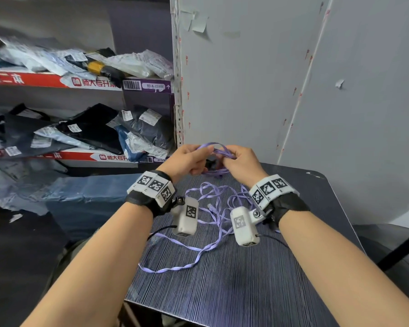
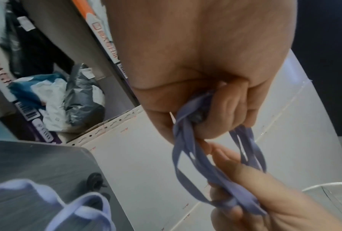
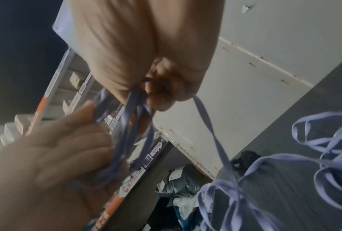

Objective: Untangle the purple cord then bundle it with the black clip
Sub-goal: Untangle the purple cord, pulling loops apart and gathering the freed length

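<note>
The flat purple cord (image 1: pixel 214 147) is gathered into several loops held in the air between my two hands, above the far edge of the dark striped table (image 1: pixel 246 291). My left hand (image 1: pixel 194 159) pinches one end of the loops (image 2: pixel 185 148). My right hand (image 1: pixel 234 159) grips the other end with curled fingers (image 3: pixel 160 93). The rest of the cord (image 1: pixel 213 215) trails down from the right hand and lies in loose tangled curves on the table. The black clip (image 1: pixel 210 162) lies on the table under the hands, also seen as the clip (image 2: pixel 94 181) and the clip (image 3: pixel 243 159).
Shelves (image 1: pixel 80 156) stacked with bagged parcels stand at the left. A grey panel wall (image 1: pixel 246 79) rises just behind the table's far edge. A blue wrapped block (image 1: pixel 87 199) lies beside the table's left edge.
</note>
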